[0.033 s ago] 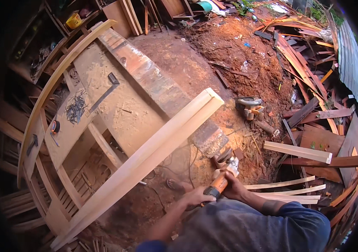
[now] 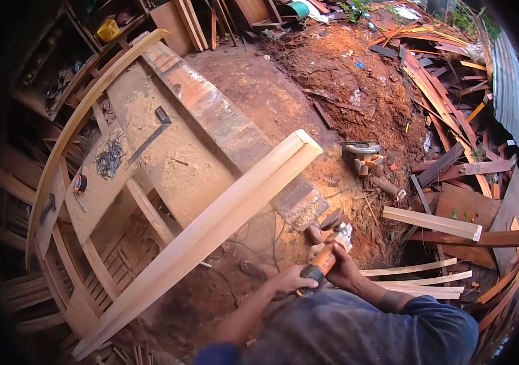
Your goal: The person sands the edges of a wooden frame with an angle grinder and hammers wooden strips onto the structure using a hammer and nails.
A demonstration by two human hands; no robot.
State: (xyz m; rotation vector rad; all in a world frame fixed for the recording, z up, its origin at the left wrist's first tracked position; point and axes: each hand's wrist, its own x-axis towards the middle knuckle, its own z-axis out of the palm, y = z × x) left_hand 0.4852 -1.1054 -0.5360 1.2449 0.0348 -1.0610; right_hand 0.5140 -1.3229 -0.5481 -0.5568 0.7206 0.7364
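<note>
An orange and black angle grinder (image 2: 322, 263) with a pale metal head is held low, close to my body. My left hand (image 2: 295, 280) is closed round its dark rear end. Further up, my right hand (image 2: 342, 267) grips the orange body near the head. A dark rounded shape shows just past the head; I cannot tell whether it is the disc. Left of the grinder, apart from it, a long pale timber beam (image 2: 211, 234) slants across the end of the workbench (image 2: 195, 152). A bare foot (image 2: 253, 266) shows below the beam.
On the bench lie a try square (image 2: 150, 143), a pile of nails (image 2: 109, 157) and a tape measure (image 2: 80, 184). A curved wooden strip (image 2: 68, 125) runs along its far left. Another power tool (image 2: 362, 151) sits on the ground. Scrap boards (image 2: 436, 97) and cut strips (image 2: 417, 266) lie right.
The grinder and both hands have shifted very slightly, the head end a little to the right. Nothing else has visibly moved.
</note>
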